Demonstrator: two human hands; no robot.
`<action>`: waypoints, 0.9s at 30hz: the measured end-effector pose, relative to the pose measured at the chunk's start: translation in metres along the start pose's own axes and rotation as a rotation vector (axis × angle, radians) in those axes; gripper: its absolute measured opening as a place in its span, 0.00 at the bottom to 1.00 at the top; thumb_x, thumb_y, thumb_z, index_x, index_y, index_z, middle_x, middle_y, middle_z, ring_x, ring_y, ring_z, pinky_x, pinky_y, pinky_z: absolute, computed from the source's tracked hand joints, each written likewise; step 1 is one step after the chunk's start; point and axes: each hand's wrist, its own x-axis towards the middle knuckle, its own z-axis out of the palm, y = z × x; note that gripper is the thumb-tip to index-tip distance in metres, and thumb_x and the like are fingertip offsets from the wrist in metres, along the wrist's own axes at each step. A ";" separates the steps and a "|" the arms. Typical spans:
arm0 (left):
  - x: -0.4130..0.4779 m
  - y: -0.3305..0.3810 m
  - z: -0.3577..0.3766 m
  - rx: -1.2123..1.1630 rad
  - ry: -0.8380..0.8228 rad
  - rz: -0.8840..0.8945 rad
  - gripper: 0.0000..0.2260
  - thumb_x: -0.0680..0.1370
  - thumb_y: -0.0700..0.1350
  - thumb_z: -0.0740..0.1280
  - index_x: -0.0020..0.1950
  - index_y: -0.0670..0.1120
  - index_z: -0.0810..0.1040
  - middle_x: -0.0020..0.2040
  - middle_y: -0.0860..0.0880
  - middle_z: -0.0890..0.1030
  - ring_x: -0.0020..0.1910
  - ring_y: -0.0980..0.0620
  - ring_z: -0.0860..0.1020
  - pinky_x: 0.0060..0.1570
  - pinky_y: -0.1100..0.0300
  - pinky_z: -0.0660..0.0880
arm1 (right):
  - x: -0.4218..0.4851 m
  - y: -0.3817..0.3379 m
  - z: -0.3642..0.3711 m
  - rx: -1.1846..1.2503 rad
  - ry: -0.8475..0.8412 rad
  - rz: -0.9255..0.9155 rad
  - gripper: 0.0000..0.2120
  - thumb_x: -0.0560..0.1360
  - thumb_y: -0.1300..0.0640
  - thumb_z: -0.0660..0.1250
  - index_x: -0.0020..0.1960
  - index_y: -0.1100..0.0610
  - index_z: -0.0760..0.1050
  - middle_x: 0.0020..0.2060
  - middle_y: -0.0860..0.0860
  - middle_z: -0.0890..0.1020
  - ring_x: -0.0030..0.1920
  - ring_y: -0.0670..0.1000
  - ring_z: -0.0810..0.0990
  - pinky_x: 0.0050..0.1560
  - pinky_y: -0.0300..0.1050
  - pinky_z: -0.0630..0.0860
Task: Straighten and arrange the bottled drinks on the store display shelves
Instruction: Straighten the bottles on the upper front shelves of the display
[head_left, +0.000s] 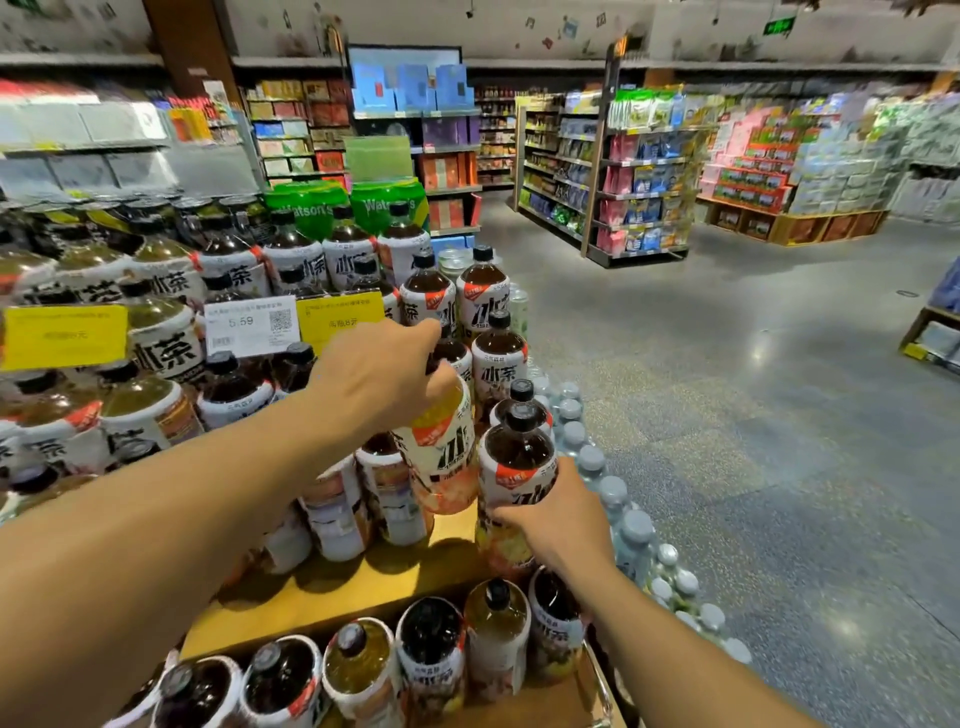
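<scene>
Two bottles in hand on the yellow shelf of a tiered drinks display. Yellow-tea bottle tilted, its base lifted just above the shelf board, gripped at the neck and cap by the left hand, fingers curled down over the top, forearm stretched in from the lower left. Dark-tea bottle upright at the shelf's right edge, clasped round its label by the right hand, thumb across the front, wrist bent, forearm coming up from the lower right. Just beside them, more white-labelled tea bottles on the same board. Below, a front row of bottles leaning toward the camera. Above, upper tiers of bottles behind yellow price tags. Off the right side, shrink-wrapped water bottles stacked along the display. Beyond, grey store floor and distant stocked aisles.
</scene>
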 end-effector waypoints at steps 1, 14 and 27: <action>-0.005 -0.004 -0.007 -0.019 0.027 0.001 0.14 0.81 0.59 0.61 0.48 0.49 0.66 0.32 0.50 0.71 0.30 0.49 0.71 0.29 0.56 0.71 | 0.000 -0.002 0.000 0.014 0.011 0.014 0.41 0.57 0.38 0.81 0.64 0.49 0.68 0.56 0.49 0.83 0.55 0.54 0.81 0.50 0.48 0.79; -0.112 -0.099 -0.036 0.053 -0.004 -0.113 0.13 0.78 0.60 0.60 0.42 0.53 0.67 0.27 0.52 0.72 0.26 0.52 0.71 0.26 0.58 0.70 | 0.010 -0.042 0.061 0.020 -0.007 0.049 0.29 0.66 0.47 0.80 0.55 0.49 0.63 0.58 0.55 0.81 0.59 0.61 0.79 0.56 0.53 0.76; -0.184 -0.219 -0.011 0.203 -0.089 -0.257 0.13 0.80 0.59 0.61 0.43 0.52 0.65 0.31 0.53 0.71 0.30 0.50 0.71 0.26 0.57 0.69 | 0.024 -0.062 0.107 0.051 0.131 0.217 0.26 0.73 0.50 0.77 0.58 0.69 0.75 0.57 0.67 0.80 0.58 0.68 0.78 0.51 0.57 0.75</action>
